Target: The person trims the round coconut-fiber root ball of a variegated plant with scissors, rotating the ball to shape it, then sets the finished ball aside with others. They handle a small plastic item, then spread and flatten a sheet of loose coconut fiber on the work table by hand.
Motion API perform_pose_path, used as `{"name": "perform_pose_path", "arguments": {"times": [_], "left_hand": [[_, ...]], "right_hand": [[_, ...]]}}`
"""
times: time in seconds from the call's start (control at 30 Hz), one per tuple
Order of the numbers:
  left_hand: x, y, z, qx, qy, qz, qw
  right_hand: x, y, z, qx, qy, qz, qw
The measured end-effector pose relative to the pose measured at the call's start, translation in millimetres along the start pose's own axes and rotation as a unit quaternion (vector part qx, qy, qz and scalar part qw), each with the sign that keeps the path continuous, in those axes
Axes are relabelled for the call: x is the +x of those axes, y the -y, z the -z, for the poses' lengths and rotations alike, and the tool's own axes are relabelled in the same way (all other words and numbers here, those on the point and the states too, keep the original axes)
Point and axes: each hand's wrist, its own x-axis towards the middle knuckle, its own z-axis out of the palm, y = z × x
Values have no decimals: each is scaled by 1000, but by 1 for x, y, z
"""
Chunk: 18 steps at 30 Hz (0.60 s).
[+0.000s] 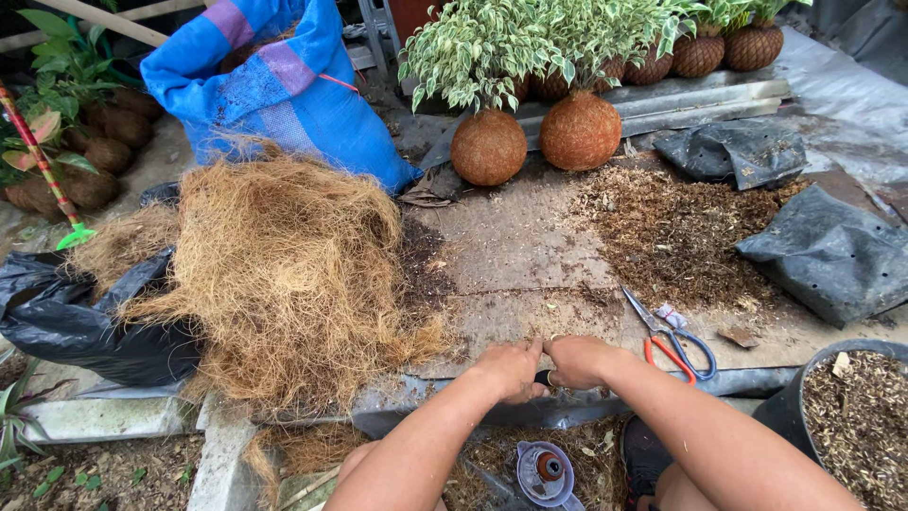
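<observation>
**Two hands closing together over a small dark object beside a heap of coir**

The left hand [509, 369] and the right hand [579, 360] are meeting knuckle to knuckle at the near edge of the flat, weathered grey board [511, 246], both curled shut. Between them a small dark object [542, 378] is showing; what it is cannot be made out, and it is sitting right where the fingers are pressing together.

To the left of the hands a big, shaggy mound of tan coconut fibre [284, 274] is sprawling, wiry and tangled, partly over a crumpled glossy black plastic bag [76, 326]. Just right of the right hand one pair of scissors with a red and a blue handle [673, 343] is lying flat. Beyond them, loose brown chopped husk [672, 232] is spreading in a crumbly patch. Further ahead, two round fibre-wrapped plant balls [488, 147] are standing side by side under variegated leaves. A blue woven sack [284, 90] is leaning behind the mound, and a black pot of husk chips [856, 421] is sitting at far right.
</observation>
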Motion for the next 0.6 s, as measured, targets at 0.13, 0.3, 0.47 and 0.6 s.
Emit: {"name": "perform_pose_path", "arguments": {"times": [0.13, 0.3, 0.47, 0.6], "left_hand": [[-3, -2, 4, -8, 10, 8, 1000], [-5, -6, 8, 2, 29, 11, 1000], [-5, -9, 10, 9, 38, 13, 999], [-7, -8, 11, 8, 35, 12, 999]], "right_hand": [[-2, 1, 2, 4, -3, 1, 1000], [-4, 3, 4, 7, 12, -12, 1000], [-6, 5, 6, 9, 16, -18, 1000], [-7, 7, 7, 9, 20, -22, 1000]]}}
